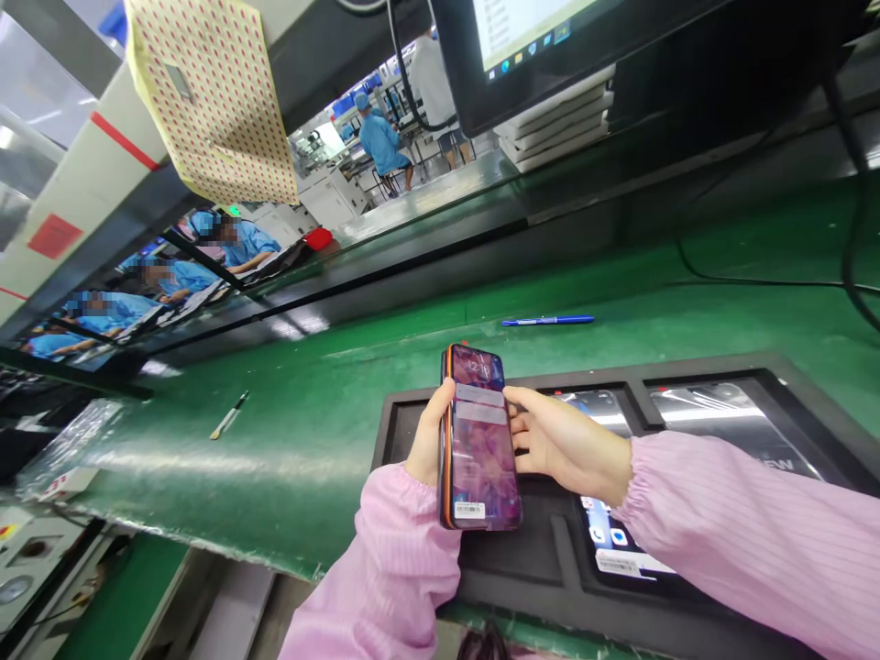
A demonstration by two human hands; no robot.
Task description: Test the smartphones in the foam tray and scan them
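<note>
Phone [485, 467], screen lit and facing the wearer, is held in both hands over the left part of the black tray [509, 550]. From the left, workers [120, 312] in blue sit along a bench beyond the dark frame, and a dotted sheet [226, 119] hangs above them. A slim tool [230, 415] lies alone on the green bench [295, 458], well apart from the hands. The left hand [427, 435] has its thumb along the phone's left side, where an orange-edged layer shows behind the screen; its other fingers are hidden behind, so their grip cannot be told. The phone carries a white label low on its front. The right hand [550, 435] touches the upper right edge with a fingertip, its other fingers curled close together just beside that edge; whether they press on it cannot be told. Behind the tray lies a blue pen [548, 322], and above that a monitor [529, 27] with a white stack [560, 128] below it. Under the right wrist a second phone [615, 541], also lit, sits in the tray; a glossy item [735, 422] fills the compartment at far right.
</note>
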